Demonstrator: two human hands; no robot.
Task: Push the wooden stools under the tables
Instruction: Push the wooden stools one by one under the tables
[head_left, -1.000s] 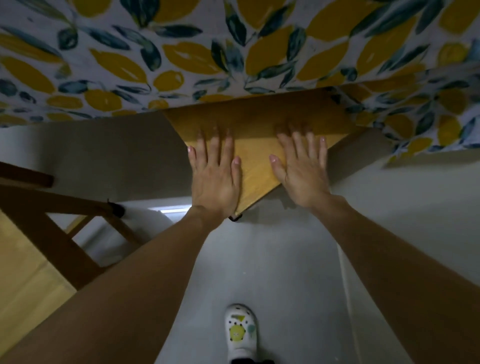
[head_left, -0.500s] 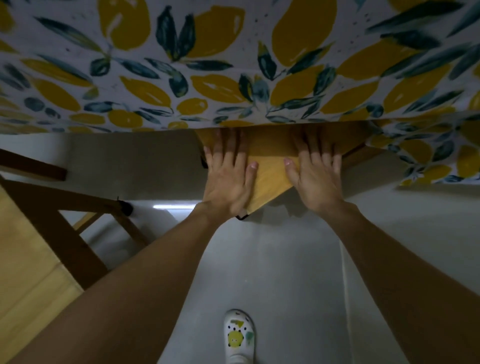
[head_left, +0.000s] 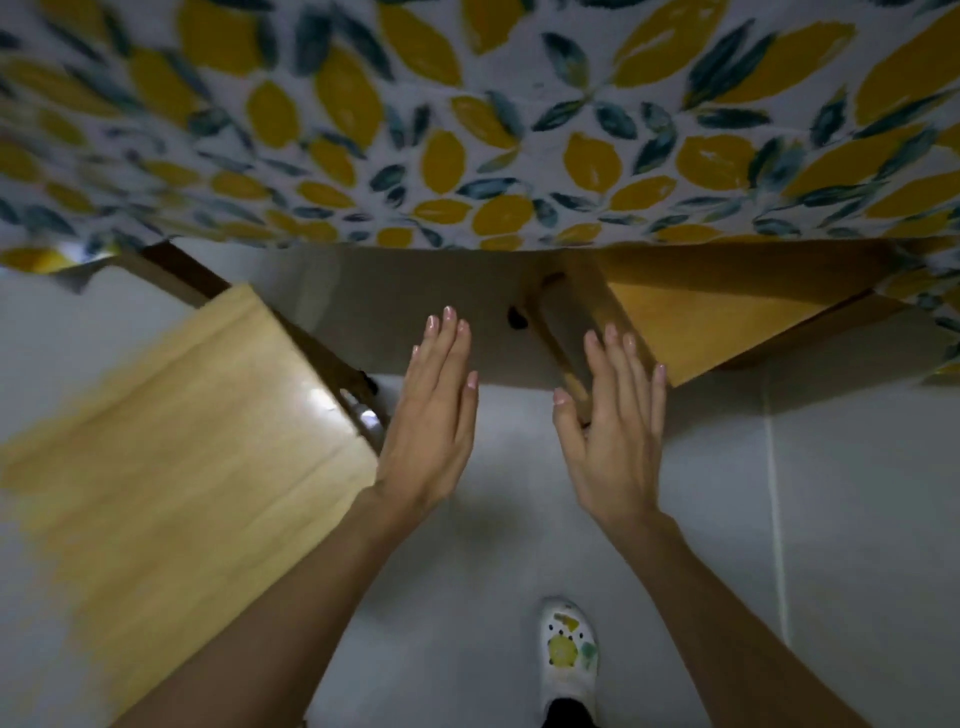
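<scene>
A table covered by a lemon-print cloth (head_left: 493, 130) fills the top of the view. One wooden stool (head_left: 717, 317) sits mostly under the cloth at the right, with only a corner of its seat and one leg showing. A second wooden stool (head_left: 182, 436) stands out in the open at the left, its seat blurred. My left hand (head_left: 436, 415) hovers flat with fingers together between the two stools, holding nothing. My right hand (head_left: 613, 421) is also open and empty, just in front of the tucked stool's leg and apart from its seat.
Pale tiled floor (head_left: 857, 493) runs below and to the right. My foot in a white patterned clog (head_left: 569, 654) stands at the bottom centre. The tablecloth hangs lower at the far right edge.
Both hands have come off the right stool's seat and drawn back. The view has swung left, so that stool now lies at the right and the left stool's seat shows fully.
</scene>
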